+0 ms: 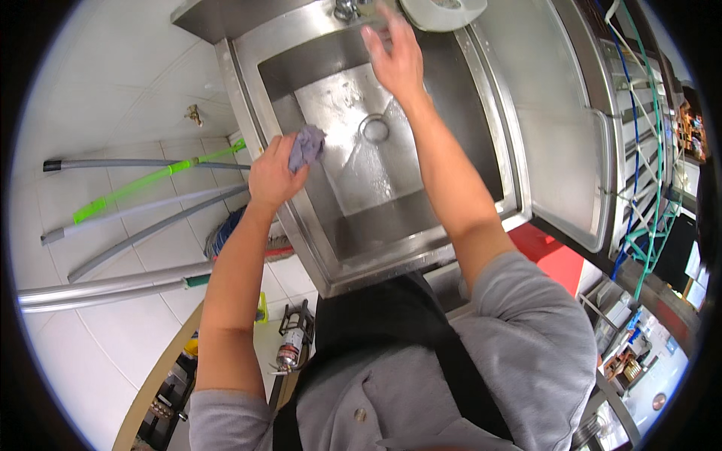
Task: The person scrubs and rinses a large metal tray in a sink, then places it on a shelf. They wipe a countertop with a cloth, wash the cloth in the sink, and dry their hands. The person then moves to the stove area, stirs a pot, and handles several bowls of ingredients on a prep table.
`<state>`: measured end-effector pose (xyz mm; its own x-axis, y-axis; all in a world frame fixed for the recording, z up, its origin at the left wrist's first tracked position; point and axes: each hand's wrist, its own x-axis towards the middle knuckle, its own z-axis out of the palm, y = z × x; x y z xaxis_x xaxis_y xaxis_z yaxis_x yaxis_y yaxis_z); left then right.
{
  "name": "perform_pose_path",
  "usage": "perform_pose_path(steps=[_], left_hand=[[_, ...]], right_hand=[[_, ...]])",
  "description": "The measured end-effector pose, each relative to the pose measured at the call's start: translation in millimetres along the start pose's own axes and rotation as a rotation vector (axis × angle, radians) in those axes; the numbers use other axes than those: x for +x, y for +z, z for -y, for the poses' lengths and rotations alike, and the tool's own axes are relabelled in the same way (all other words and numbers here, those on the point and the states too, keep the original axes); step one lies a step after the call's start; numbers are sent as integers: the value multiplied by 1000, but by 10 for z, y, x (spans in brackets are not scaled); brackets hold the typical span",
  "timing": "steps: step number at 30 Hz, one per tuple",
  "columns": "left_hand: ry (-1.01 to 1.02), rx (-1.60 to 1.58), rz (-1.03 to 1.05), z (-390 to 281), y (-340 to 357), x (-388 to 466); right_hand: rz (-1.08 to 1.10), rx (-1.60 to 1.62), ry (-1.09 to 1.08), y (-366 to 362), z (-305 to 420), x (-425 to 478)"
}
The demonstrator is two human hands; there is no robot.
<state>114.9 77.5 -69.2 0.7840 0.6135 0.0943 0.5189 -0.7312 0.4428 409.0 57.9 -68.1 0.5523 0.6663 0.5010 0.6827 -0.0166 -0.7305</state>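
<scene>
Before me is a stainless steel sink (304, 265) with wet streaks on its sloping floor and a round drain (374, 129) near the middle. My left hand (276, 172) grips a crumpled grey-purple cloth (307, 148) at the sink's left rim. Over the far right part of the basin, my right hand (397, 59) is raised with its fingers apart, nothing visible in it. Just beyond its fingertips, at the back edge, is a metal faucet (346, 9), partly cut off by the frame. A white plastic container (445, 16) sits at the back right corner.
Several mop or broom handles, one bright green (135, 189), lean at the left by the tiled wall. A small brass tap (193, 115) sticks out there. A translucent panel (555, 124) borders the sink's right side. Below left is a small canister (290, 346) in a black holder.
</scene>
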Motion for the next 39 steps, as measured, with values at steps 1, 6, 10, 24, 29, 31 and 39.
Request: perform_pose_path(steps=[1,6,10,24,29,31,39], left_hand=[[-7,-3,1,-3,5,-12],[-7,-2,-33,-40,-10,-7],[-6,-22,-33,-27,0,-8],[-26,-42,-11,-27,-6,-14],[-41,-29,-11,-26,4,-25],[-57,-29,-1,-50,17,-19],[-47,31,-12,-3,56,-24]], right_hand=[[48,23,32,9,113,98],[1141,-407,-32,7,59,-11],[1299,-476,44,-47,-367,-202],[1588,-731,204,-5,-710,-784],[1549,-408,136,32,-353,-1220],[1273,-289,494,391,-287,-1581],[723,-441,843,1168,-464,-1899]])
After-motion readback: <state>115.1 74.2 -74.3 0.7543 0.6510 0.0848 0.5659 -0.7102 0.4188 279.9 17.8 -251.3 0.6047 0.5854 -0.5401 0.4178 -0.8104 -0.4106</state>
